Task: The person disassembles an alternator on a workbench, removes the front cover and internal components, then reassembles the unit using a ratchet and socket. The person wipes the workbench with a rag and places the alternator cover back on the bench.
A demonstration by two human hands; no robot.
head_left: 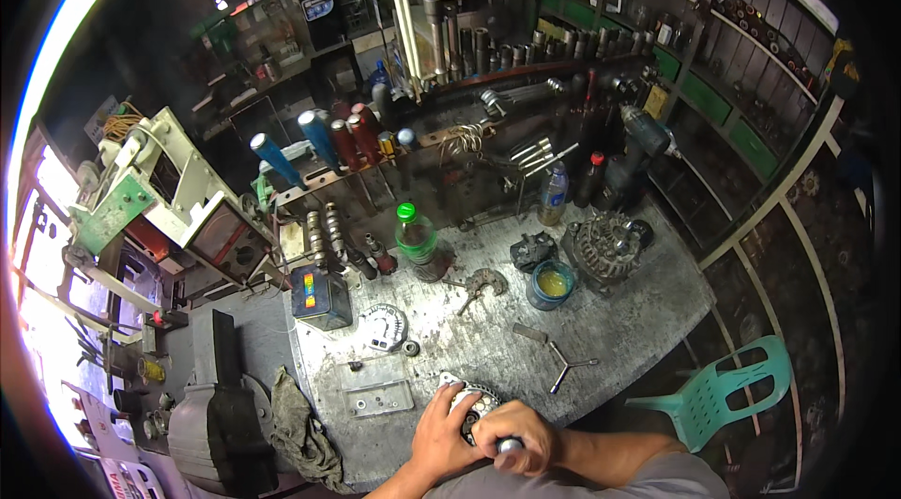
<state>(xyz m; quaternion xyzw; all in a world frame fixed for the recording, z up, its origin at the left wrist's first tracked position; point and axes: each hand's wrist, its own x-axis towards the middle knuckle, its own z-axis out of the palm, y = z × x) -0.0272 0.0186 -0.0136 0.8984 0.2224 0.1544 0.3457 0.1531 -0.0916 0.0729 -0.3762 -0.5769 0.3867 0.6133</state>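
Silvery metal housing (485, 396) under left hand (439, 431), fingers half spread; looks pinned for steadiness. Right hand (527, 431) closed around silver-capped handle (510, 445), just beside; three-armed wrench (566, 368) ahead-right, seemingly for easy reach.

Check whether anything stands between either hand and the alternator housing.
Nothing visible blocks the left hand: its fingers lie directly on the alternator housing. The right hand grips a silver-ended tool at the housing's near right side; that hand hides whether the tool touches it, so I can't rule out something there.
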